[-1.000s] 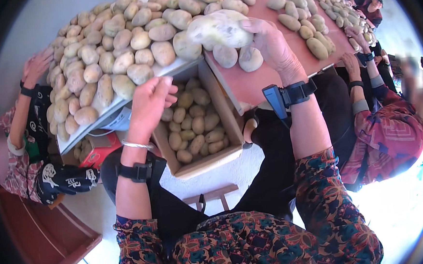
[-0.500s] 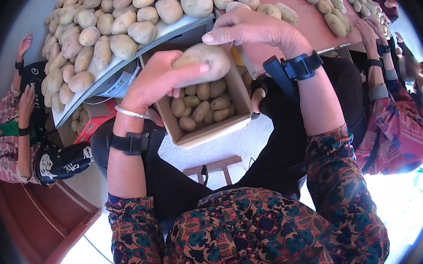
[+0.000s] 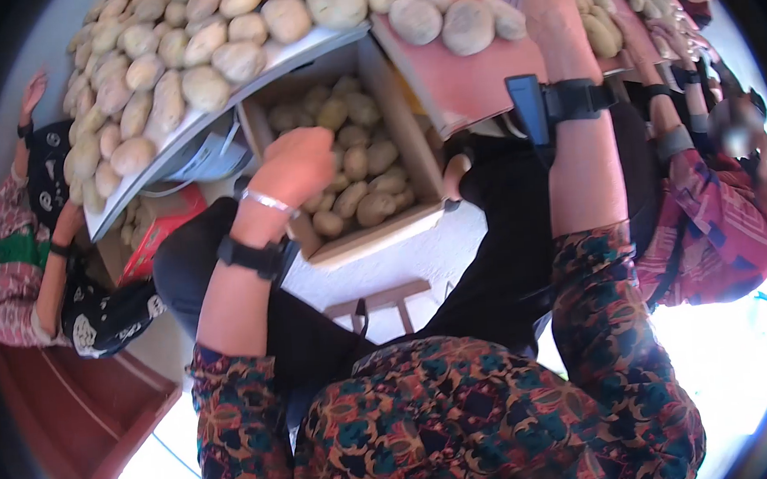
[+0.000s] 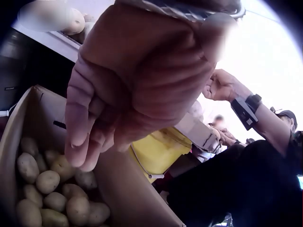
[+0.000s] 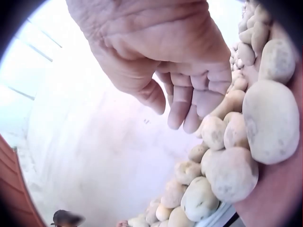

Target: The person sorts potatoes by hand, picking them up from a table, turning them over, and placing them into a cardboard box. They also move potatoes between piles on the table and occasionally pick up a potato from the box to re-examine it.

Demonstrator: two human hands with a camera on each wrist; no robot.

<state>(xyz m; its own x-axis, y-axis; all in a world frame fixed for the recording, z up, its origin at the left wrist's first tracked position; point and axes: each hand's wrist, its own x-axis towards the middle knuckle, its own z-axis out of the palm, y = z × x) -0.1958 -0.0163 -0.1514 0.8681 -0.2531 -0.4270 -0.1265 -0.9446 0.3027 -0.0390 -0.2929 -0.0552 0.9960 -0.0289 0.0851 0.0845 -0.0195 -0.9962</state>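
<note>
My left hand [image 3: 298, 164] hangs over the left side of a cardboard box [image 3: 375, 242] with many potatoes [image 3: 355, 162] inside. In the left wrist view, its fingers [image 4: 78, 118] curl loosely above the potatoes, with nothing held. At the top of the head view, my right hand [image 3: 555, 23] reaches over the red tabletop [image 3: 501, 79], blurred. The right wrist view shows its fingers [image 5: 179, 106] loosely bent and empty, beside a row of potatoes [image 5: 232, 175]. Two potatoes [image 3: 467, 27] [image 3: 415, 21] lie near the red tabletop's edge.
A large potato pile [image 3: 205, 44] covers the white tabletop at the left. Under it sits a red carton [image 3: 165, 231]. A yellow bucket [image 4: 158, 151] stands beyond the box. People sit at both sides, one in a red patterned shirt [image 3: 708, 228].
Earlier my right hand held a large potato, and then my left hand gripped a potato over the box. Now both hands are empty; the right has moved away to the far right.
</note>
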